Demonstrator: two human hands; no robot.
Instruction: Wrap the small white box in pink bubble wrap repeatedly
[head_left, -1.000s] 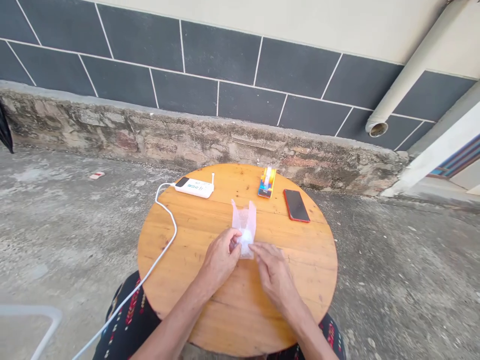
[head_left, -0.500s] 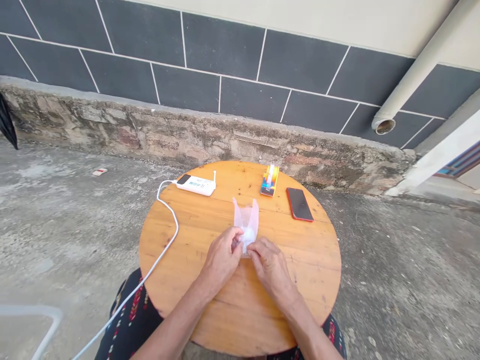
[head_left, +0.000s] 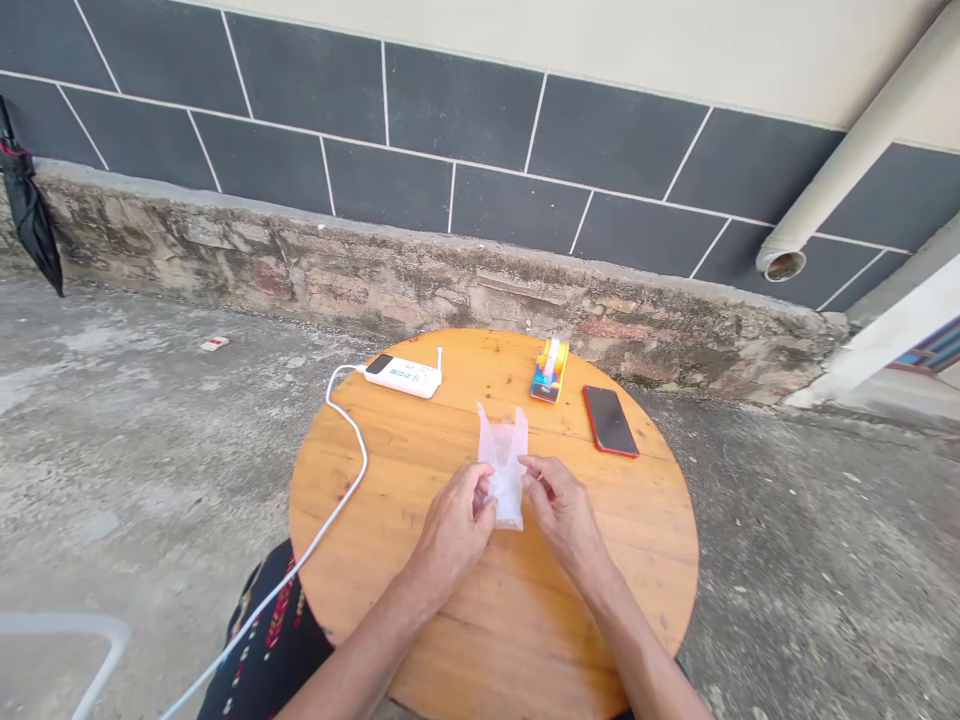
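Observation:
A small translucent pinkish plastic bag (head_left: 507,490) lies flat on the round wooden table (head_left: 360,540), its two handle loops pointing away from me. At the bag's left edge is my left hand (head_left: 459,515), with thumb and curled fingers apart; the fingertips touch or hover just over the plastic. My right hand (head_left: 561,505) is by the bag's right edge, fingers bent and a gap between thumb and forefinger. Neither hand visibly pinches the bag.
A white device (head_left: 403,375) with a cable (head_left: 352,425) sits at the table's back left. A yellow and blue tape dispenser (head_left: 550,370) and a red-cased phone (head_left: 610,421) are at the back right. Beyond are a stone ledge, a tiled wall and a black umbrella (head_left: 31,215).
My right hand has let go of the bag's near end and moved to its right edge. My left fingers have spread a little, and the bag's lower part shows more. The view has shifted slightly.

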